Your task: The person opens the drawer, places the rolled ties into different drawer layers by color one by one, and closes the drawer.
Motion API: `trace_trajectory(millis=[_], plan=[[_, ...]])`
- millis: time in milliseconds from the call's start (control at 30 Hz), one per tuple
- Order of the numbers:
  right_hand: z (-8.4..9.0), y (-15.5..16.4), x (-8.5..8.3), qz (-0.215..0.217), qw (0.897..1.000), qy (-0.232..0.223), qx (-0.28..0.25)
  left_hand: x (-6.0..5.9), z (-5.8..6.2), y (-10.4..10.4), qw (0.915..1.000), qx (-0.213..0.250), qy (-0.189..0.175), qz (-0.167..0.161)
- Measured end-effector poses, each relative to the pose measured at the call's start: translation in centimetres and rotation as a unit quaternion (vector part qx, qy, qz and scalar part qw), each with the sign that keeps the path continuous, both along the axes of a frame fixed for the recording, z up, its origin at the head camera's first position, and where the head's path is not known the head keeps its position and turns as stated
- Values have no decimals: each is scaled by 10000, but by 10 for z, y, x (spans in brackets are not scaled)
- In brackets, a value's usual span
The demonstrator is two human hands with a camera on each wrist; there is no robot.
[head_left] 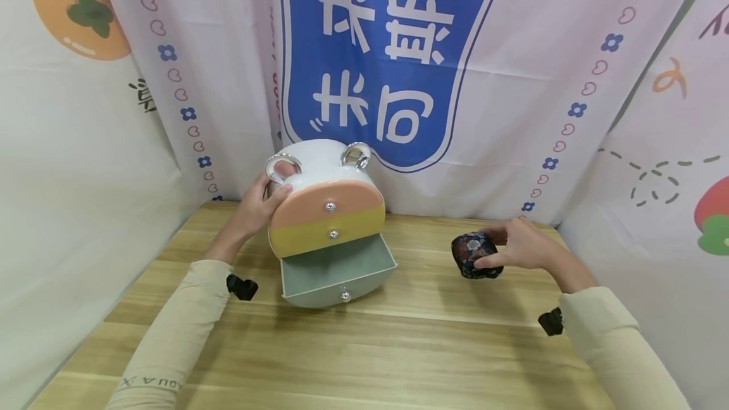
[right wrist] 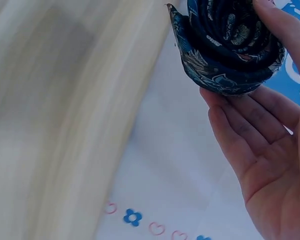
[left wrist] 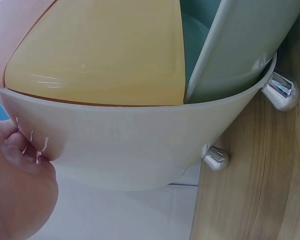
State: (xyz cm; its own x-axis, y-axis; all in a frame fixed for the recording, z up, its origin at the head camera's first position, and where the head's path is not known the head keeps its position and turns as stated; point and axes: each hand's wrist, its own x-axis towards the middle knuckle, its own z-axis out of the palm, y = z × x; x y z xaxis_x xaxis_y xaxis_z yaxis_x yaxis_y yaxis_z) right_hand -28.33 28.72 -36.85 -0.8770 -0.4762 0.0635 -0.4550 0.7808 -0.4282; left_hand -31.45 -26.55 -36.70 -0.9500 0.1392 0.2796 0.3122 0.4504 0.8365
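A small drawer cabinet (head_left: 327, 207) with a white body, silver ear-like rings and stacked fronts stands toward the back of the table. Its orange and yellow drawers are closed, while the green bottom drawer (head_left: 342, 296) is pulled out, with a bare inside. My left hand (head_left: 262, 204) grips the cabinet's upper left side below one ring; in the left wrist view its fingers press against the white shell (left wrist: 120, 145). To the right, my right hand (head_left: 521, 245) holds a rolled-up dark floral cloth (head_left: 473, 253) above the table. The right wrist view shows the coiled layers of the cloth (right wrist: 225, 60) between thumb and fingers.
The wooden table (head_left: 353, 359) runs back to a printed curtain (head_left: 501, 125) with blue and white lettering. More patterned cloth hangs at both sides. Silver feet (left wrist: 282, 92) under the cabinet touch the tabletop. A black wrist camera (head_left: 242, 286) sits at the left sleeve.
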Motion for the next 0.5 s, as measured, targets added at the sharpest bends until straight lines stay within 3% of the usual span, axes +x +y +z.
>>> trace_trajectory(millis=[500], plan=[[31,-66,-17,236,9991,-285,-222,0,1,-1,9999,-12,100,-17]])
